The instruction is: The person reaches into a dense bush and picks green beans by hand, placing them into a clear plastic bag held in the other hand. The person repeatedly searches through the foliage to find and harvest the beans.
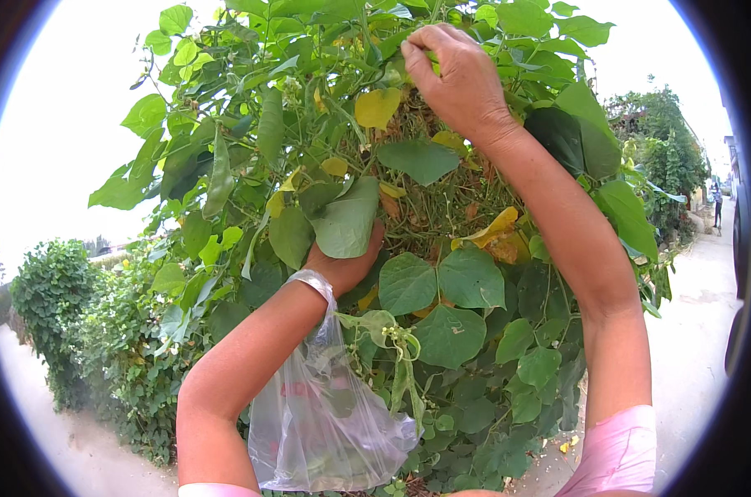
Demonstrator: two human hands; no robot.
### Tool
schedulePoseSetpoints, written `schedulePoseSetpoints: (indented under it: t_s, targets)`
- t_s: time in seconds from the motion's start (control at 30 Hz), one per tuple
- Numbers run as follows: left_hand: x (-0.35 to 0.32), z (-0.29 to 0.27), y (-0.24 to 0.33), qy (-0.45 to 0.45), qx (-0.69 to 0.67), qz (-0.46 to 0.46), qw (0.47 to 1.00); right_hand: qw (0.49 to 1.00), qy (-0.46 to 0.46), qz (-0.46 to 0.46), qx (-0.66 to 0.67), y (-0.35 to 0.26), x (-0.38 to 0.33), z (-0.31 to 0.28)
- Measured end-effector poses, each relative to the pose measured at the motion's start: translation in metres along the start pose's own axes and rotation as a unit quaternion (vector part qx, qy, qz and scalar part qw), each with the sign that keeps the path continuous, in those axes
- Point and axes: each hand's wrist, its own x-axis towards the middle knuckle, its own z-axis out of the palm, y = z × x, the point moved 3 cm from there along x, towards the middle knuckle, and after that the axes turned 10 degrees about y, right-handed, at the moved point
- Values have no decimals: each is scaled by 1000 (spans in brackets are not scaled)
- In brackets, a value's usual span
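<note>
A dense climbing bean plant (454, 331) fills the middle of the view, its flat green pods (219, 176) hanging at the upper left. High in the foliage, my right hand (462, 79) is closed, thumb and fingertips pinched among the leaves; what they grip is too small to make out. My left hand (357, 269) reaches into the vines lower down, its fingers hidden behind a large leaf (348, 219). From my left wrist hangs a clear plastic bag (325, 422) with green contents showing through. A pale, curled bean sprig (402, 348) dangles beside the bag.
Dry brown stems and yellow leaves (377, 108) show between my arms. Leafy bushes (52, 306) stand along a pale path at left. On the right, a paved lane (694, 323) runs past a tall green tree (661, 157), with a distant person (717, 207) on it.
</note>
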Motion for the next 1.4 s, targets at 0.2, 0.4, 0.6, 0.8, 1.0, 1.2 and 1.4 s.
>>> schedulePoseSetpoints:
  t_s: [0.2,0.4,0.6,0.8,1.0,1.2,1.4]
  targets:
    - [3,10,3,-48,-26,-18,998,937,-229,129,-231,55,15,0]
    - [-2,16,-9,-28,27,51,998,901,-362,178,-161,11,-34,-6]
    - [0,17,-7,-69,122,123,983,942,-281,41,-177,-12,-73,-8]
    - [-3,13,-7,-74,102,110,986,924,-329,93,-169,-3,-83,-15]
    - [-3,15,-1,-41,-70,-19,997,897,-370,236,-43,25,-85,-24]
    - [-8,15,-2,-56,-89,-26,994,864,-327,381,41,45,-92,-30]
    - [-11,24,-3,-83,-72,-10,994,817,-203,524,131,84,-64,-22]
